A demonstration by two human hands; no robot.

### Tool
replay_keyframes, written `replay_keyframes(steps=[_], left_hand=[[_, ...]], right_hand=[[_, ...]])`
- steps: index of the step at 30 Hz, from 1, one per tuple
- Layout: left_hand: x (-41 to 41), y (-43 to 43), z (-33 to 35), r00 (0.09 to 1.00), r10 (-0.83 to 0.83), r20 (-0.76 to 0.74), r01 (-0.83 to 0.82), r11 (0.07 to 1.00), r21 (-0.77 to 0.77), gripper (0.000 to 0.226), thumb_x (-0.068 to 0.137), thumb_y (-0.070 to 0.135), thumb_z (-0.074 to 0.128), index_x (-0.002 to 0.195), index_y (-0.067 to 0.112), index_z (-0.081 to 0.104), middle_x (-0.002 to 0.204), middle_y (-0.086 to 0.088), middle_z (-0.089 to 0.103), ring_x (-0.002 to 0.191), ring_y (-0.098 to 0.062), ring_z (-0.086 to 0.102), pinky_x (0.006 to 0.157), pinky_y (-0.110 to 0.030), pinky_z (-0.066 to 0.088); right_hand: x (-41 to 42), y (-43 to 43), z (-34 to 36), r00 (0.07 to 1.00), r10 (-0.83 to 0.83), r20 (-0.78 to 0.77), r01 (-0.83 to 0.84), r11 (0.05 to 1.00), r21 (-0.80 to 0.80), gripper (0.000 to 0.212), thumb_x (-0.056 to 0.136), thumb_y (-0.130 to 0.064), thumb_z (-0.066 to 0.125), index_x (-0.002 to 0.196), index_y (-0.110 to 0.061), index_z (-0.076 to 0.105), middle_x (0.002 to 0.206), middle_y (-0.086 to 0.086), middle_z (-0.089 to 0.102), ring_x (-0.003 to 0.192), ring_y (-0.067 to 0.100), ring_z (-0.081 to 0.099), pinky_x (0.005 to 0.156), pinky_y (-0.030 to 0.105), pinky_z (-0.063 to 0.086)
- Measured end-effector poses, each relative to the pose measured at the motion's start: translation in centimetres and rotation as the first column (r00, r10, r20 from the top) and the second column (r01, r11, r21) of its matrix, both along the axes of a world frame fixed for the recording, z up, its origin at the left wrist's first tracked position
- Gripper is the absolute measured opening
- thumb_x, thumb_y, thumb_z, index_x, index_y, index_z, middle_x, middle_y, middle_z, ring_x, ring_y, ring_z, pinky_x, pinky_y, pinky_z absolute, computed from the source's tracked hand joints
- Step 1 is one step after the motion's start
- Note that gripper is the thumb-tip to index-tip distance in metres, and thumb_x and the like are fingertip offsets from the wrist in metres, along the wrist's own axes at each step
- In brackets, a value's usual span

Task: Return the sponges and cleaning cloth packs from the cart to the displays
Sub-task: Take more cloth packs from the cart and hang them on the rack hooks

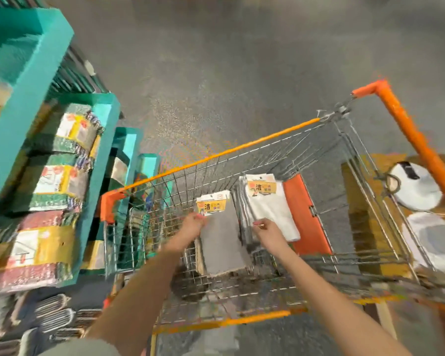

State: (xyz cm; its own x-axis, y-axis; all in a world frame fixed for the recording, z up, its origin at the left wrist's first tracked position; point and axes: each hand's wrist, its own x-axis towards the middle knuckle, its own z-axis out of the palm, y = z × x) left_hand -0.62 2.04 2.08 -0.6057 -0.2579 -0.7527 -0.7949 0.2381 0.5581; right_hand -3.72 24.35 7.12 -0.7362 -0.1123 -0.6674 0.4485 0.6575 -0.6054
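Note:
Inside the wire shopping cart (pixel 242 147) with orange trim lie a grey cleaning cloth pack (pixel 222 242) with a yellow label and a stack of white cleaning cloth packs (pixel 270 209) to its right. My left hand (pixel 192 224) reaches into the cart and grips the upper left corner of the grey pack near its label. At the lower left edge of the white stack, my right hand (pixel 266 231) pinches the packs. Sponge packs (pixel 59 186) fill the teal display (pixel 98 160) on the left.
More teal shelf bins (pixel 23 60) run along the left, with wire racks (pixel 54 317) low at the bottom left. An orange panel (pixel 306 214) lies in the cart. White dishes (pixel 416 191) sit on a wooden display at the right. Grey floor stretches ahead.

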Motion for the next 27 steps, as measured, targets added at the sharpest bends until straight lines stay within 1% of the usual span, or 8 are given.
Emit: replay_keyframes(steps=[4,6,8,13,20,22,24,27], left_hand=[[-4.0,-0.7,-3.4,0.996,-0.041,0.078,0.05,0.992,-0.116,0.029,0.097,0.012,0.047,0.123,0.007,0.056,0.103,-0.009,0.057,0.08,-0.013,0.053,0.062,-0.018,0.042],[-5.4,-1.4,-4.7,0.99,-0.114,0.081,0.126,0.977,-0.171,0.034,0.097,0.014,0.048,0.129,0.004,0.053,0.125,-0.015,0.058,0.1,-0.018,0.059,0.074,-0.022,0.05],[-6.6,-2.0,-6.3,0.981,-0.165,0.105,0.182,0.966,-0.182,0.036,0.098,0.012,0.045,0.131,0.001,0.052,0.133,-0.019,0.054,0.105,-0.021,0.061,0.069,-0.012,0.05],[-9.1,-3.8,-11.0,0.927,-0.362,0.096,0.374,0.897,-0.236,0.049,0.084,0.016,0.054,0.131,0.007,0.049,0.118,-0.021,0.062,0.109,-0.035,0.06,0.088,-0.034,0.047],[-8.8,-4.6,-13.3,0.892,-0.437,0.118,0.452,0.844,-0.289,0.056,0.073,0.014,0.068,0.126,0.01,0.053,0.111,-0.017,0.058,0.103,-0.033,0.058,0.086,-0.039,0.05],[-8.7,-4.7,-12.1,0.948,-0.296,0.119,0.312,0.936,-0.162,0.057,0.076,0.011,0.073,0.129,0.013,0.052,0.115,-0.012,0.057,0.097,-0.023,0.059,0.081,-0.027,0.051],[-7.9,-4.9,-11.5,0.991,0.012,0.132,-0.02,0.998,0.059,0.056,0.077,-0.001,0.072,0.127,0.01,0.05,0.111,-0.011,0.061,0.081,-0.015,0.06,0.06,-0.014,0.047],[-5.4,-5.5,-10.9,0.918,0.347,0.194,-0.384,0.898,0.216,0.034,0.085,-0.002,0.065,0.117,-0.004,0.056,0.088,-0.012,0.063,0.047,-0.004,0.055,0.039,-0.011,0.038]], right_hand=[[-4.2,-1.7,-2.8,1.0,-0.002,0.022,0.001,1.0,0.017,0.018,0.095,-0.017,0.048,0.11,-0.011,0.057,0.085,0.003,0.06,0.057,0.007,0.044,0.052,0.02,0.032],[-5.7,-2.5,-3.7,1.0,0.009,0.024,-0.01,1.0,0.024,0.021,0.095,-0.018,0.047,0.112,-0.011,0.058,0.101,0.009,0.063,0.071,0.015,0.053,0.065,0.025,0.039],[-7.1,-3.0,-4.9,0.999,-0.006,0.046,0.004,0.999,0.032,0.025,0.095,-0.018,0.048,0.115,-0.008,0.058,0.112,0.01,0.064,0.094,0.023,0.059,0.079,0.028,0.043],[-8.3,-3.3,-7.2,0.994,-0.052,0.094,0.049,0.998,0.037,0.022,0.094,-0.014,0.05,0.114,-0.01,0.059,0.106,0.007,0.066,0.076,0.012,0.056,0.06,0.017,0.041],[-8.5,-3.5,-8.8,0.991,-0.036,0.131,0.033,0.999,0.029,0.023,0.096,-0.011,0.048,0.116,-0.012,0.058,0.106,-0.001,0.061,0.094,0.015,0.057,0.069,0.015,0.039],[-8.8,-4.0,-8.9,0.989,-0.045,0.142,0.042,0.999,0.026,0.022,0.096,-0.011,0.048,0.115,-0.012,0.058,0.106,-0.001,0.061,0.096,0.015,0.057,0.079,0.021,0.041],[-9.1,-4.8,-9.1,0.989,-0.028,0.144,0.026,1.0,0.017,0.022,0.096,-0.011,0.048,0.115,-0.01,0.058,0.105,0.0,0.061,0.095,0.015,0.056,0.08,0.022,0.04],[-9.5,-6.4,-9.6,0.992,0.026,0.127,-0.028,1.0,0.013,0.023,0.096,-0.012,0.049,0.116,-0.009,0.059,0.108,0.005,0.064,0.094,0.018,0.057,0.075,0.022,0.038]])
